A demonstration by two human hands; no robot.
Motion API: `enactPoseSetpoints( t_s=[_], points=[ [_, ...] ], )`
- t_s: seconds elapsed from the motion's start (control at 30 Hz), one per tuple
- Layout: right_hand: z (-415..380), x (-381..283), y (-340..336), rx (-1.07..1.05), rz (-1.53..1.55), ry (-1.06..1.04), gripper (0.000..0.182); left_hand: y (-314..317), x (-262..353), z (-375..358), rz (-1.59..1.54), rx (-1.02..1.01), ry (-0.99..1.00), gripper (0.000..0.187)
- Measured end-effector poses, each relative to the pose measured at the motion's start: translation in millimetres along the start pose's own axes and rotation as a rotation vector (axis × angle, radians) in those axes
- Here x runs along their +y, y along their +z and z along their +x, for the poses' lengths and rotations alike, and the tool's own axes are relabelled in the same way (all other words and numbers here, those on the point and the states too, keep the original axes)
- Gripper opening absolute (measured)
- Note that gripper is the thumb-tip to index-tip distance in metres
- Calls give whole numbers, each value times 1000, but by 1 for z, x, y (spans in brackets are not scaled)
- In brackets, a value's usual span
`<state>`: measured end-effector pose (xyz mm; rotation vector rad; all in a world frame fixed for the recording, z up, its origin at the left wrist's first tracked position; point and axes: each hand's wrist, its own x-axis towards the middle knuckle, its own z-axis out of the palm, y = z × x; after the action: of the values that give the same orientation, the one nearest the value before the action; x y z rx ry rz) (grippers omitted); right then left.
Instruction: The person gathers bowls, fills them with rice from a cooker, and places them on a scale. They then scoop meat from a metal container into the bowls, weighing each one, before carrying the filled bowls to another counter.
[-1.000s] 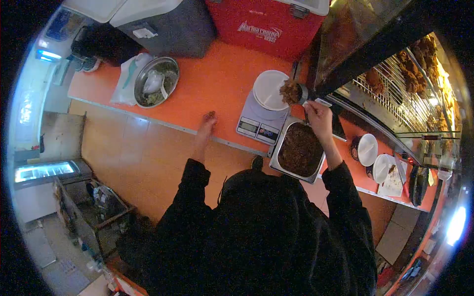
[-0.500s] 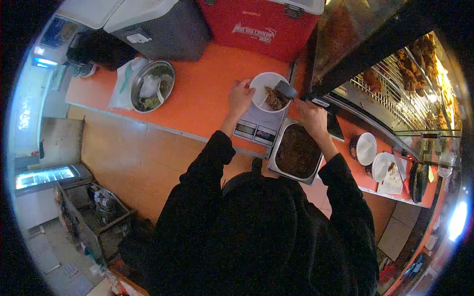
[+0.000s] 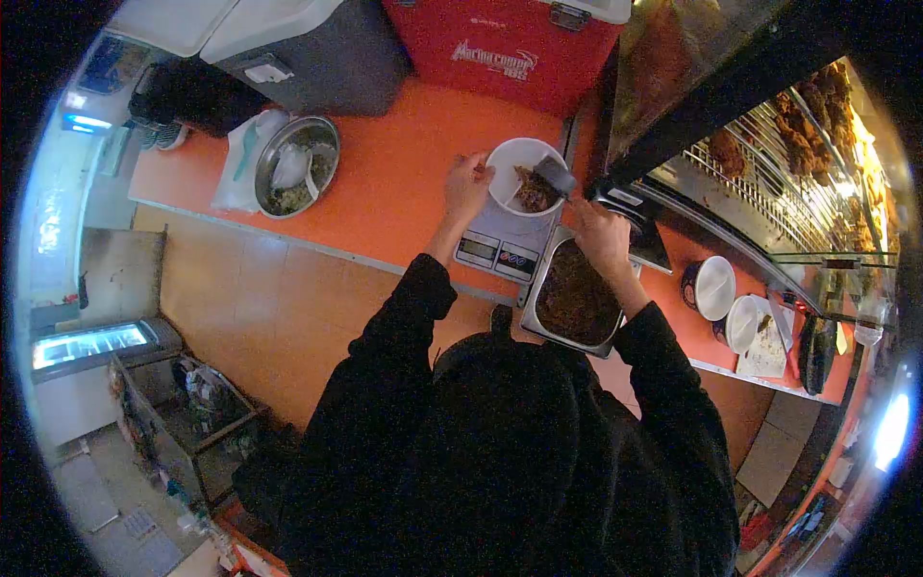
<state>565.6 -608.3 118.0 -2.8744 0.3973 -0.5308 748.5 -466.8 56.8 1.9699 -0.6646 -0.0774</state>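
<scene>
A white divided bowl [image 3: 512, 157] stands on a kitchen scale [image 3: 492, 252], with brown shredded food [image 3: 535, 195] in one side. My left hand [image 3: 468, 185] is at the bowl's left rim, thumb and fingers closed on its edge. In my right hand [image 3: 604, 237] is the handle of a dark spatula [image 3: 555, 175], whose blade is over the food at the bowl's right side. Below my right hand, a steel pan [image 3: 532, 310] holds more of the dark brown food. My right wrist and forearm hide part of the pan's right edge.
On the orange counter [image 3: 394, 183] to the left is a steel mixing bowl [image 3: 332, 178]. Red [image 3: 500, 58] and grey [image 3: 327, 67] coolers stand behind. A lit display case [image 3: 769, 159] is at right, near two white-lined bowls [image 3: 714, 288] and a knife [image 3: 781, 327].
My right hand has shifted slightly up and left, and the spatula blade has tilted a little at the bowl. My left hand stays at the rim.
</scene>
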Motion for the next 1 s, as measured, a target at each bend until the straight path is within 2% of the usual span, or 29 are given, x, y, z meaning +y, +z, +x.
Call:
enactPoseSetpoints(
  t_s=[0.1, 0.2, 0.3, 0.4, 0.43, 0.5, 0.73, 0.8, 0.9, 1.0],
  points=[
    [5, 0, -8, 149, 138, 35, 20, -5, 5, 2, 74, -84, -38, 30],
    [1, -6, -11, 8, 14, 13, 20, -3, 19, -3, 142, 182, 73, 32],
    [-1, -7, -8, -20, 7, 78, 20, -6, 37, -6, 319, 256, 268, 29],
    [5, -6, -15, 152, 199, 188, 18, -5, 53, -13, 383, -9, 211, 28],
    [9, -11, -25, 54, 185, 267, 18, -1, 51, -15, 432, -15, 195, 31],
    [11, -13, -27, 43, 208, 269, 20, 10, 50, -14, 526, -25, 172, 35],
    [10, -8, -26, 67, 202, 366, 21, 26, 75, -2, 537, -53, 33, 45],
    [7, -6, -29, 87, 225, 359, 20, 25, 88, 0, 513, -64, 21, 48],
    [3, -1, -29, 88, 229, 370, 18, 32, 86, 4, 528, -37, 123, 52],
    [-1, 3, -26, 120, 222, 340, 18, 31, 96, 10, 585, -151, 103, 57]
  ],
)
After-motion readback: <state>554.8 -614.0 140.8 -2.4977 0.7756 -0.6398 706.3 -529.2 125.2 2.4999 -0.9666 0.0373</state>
